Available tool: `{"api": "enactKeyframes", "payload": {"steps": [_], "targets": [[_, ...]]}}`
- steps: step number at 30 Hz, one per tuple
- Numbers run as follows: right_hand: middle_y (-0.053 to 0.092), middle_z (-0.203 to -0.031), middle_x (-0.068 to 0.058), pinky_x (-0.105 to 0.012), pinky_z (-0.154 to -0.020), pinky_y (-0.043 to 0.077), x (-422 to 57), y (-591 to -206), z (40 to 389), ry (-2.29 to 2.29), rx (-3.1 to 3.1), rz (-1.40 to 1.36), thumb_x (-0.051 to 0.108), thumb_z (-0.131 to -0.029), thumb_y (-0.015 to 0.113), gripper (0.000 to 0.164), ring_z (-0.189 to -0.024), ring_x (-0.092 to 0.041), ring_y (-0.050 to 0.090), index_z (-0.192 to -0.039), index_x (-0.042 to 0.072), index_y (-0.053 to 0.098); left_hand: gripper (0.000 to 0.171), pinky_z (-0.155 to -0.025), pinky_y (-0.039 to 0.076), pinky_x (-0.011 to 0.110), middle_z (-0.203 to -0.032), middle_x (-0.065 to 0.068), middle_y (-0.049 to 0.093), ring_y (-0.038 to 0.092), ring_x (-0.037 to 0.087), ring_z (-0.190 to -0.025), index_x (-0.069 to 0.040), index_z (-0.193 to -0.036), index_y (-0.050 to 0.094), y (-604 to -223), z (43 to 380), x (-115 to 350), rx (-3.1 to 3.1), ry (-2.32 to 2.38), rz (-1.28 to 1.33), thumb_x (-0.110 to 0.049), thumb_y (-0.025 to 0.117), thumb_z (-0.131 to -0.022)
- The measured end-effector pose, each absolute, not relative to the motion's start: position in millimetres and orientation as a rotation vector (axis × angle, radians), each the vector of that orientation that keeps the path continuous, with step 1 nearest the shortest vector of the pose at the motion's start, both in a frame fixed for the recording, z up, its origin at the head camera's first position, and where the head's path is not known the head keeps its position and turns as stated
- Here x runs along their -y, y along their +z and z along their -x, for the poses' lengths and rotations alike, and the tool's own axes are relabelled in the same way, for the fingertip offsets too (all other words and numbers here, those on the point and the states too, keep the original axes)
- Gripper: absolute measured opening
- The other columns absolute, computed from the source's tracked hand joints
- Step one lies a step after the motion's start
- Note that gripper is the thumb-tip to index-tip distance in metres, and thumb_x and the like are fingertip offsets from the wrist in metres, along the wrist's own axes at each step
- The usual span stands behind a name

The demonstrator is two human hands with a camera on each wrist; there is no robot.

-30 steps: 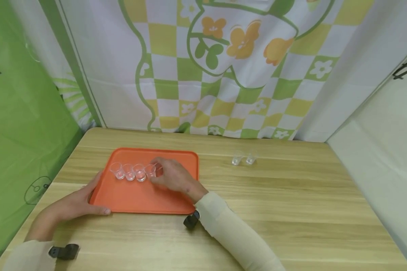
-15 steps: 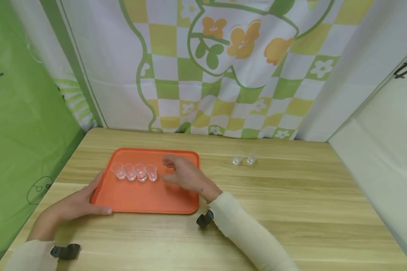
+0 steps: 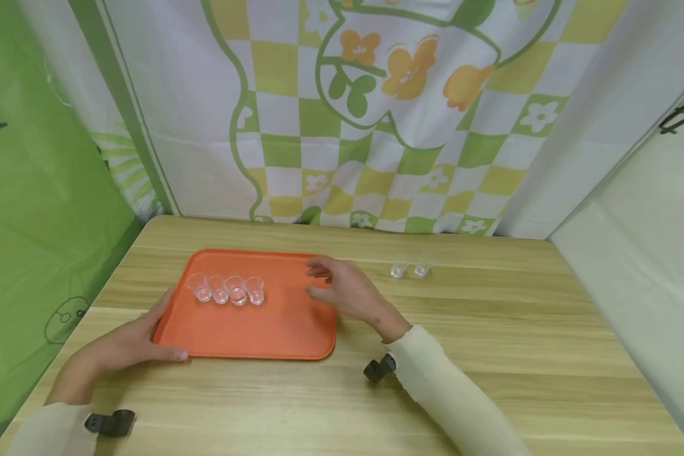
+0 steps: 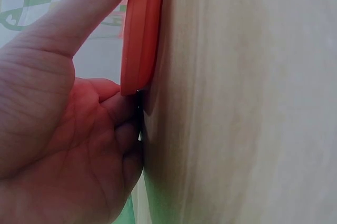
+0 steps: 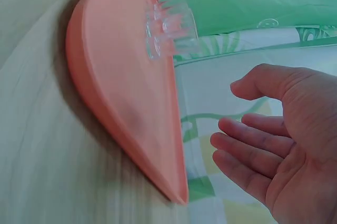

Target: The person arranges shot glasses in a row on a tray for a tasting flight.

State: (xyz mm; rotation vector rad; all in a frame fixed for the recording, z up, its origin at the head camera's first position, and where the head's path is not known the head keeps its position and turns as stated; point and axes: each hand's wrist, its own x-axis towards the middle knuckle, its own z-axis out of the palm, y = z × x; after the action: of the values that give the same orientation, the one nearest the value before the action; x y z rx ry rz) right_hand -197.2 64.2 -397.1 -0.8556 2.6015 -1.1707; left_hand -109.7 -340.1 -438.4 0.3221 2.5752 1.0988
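Several small clear shot glasses [image 3: 237,291] stand upright in a row on the left half of an orange tray [image 3: 251,335]. My left hand [image 3: 128,342] holds the tray's near left corner, with the thumb along the front edge and the fingers at the left side. In the left wrist view the left hand [image 4: 79,129] lies low by the table, against the tray's rim [image 4: 142,39]. My right hand [image 3: 348,288] hovers above the tray's right edge, fingers loosely bent and thumb apart. Nothing is between the fingers of the right hand [image 5: 284,134] in the right wrist view.
Two more clear shot glasses, a left one [image 3: 399,266] and a right one [image 3: 423,265], stand on the wooden table [image 3: 490,354] to the right of the tray. A patterned curtain [image 3: 376,158] hangs along the back, with a green sheet [image 3: 45,221] at the left.
My right hand has let go of the rightmost shot glass in the row and moved right, to the tray's right edge. The left hand keeps its place on the tray.
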Motion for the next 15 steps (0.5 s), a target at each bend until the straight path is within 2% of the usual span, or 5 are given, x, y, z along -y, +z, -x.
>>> {"api": "enactKeyframes", "payload": {"steps": [8, 15], "targets": [[0.070, -0.126, -0.014, -0.050, -0.097, 0.052, -94, -391, 196, -1.226, -2.663, 0.915, 0.017, -0.097, 0.073, 0.039, -0.115, -0.033, 0.066, -0.134, 0.005, 0.064, 0.127, -0.103, 0.028, 0.078, -0.160, 0.043, 0.009, 0.023, 0.065, -0.139, -0.007, -0.164, -0.012, -439, 110, 339, -2.575, 1.080, -0.306, -0.036, 0.085, -0.085], [0.071, -0.122, -0.014, -0.049, -0.094, 0.054, -117, -389, 196, -1.251, -2.757, 0.896, 0.015, -0.096, 0.074, 0.032, -0.112, -0.035, 0.067, -0.125, 0.003, 0.068, 0.127, -0.103, 0.028, 0.078, -0.160, 0.042, 0.008, 0.023, 0.065, -0.139, -0.007, -0.164, -0.011, -440, 110, 340, -2.585, 1.068, -0.319, -0.036, 0.085, -0.085]]}}
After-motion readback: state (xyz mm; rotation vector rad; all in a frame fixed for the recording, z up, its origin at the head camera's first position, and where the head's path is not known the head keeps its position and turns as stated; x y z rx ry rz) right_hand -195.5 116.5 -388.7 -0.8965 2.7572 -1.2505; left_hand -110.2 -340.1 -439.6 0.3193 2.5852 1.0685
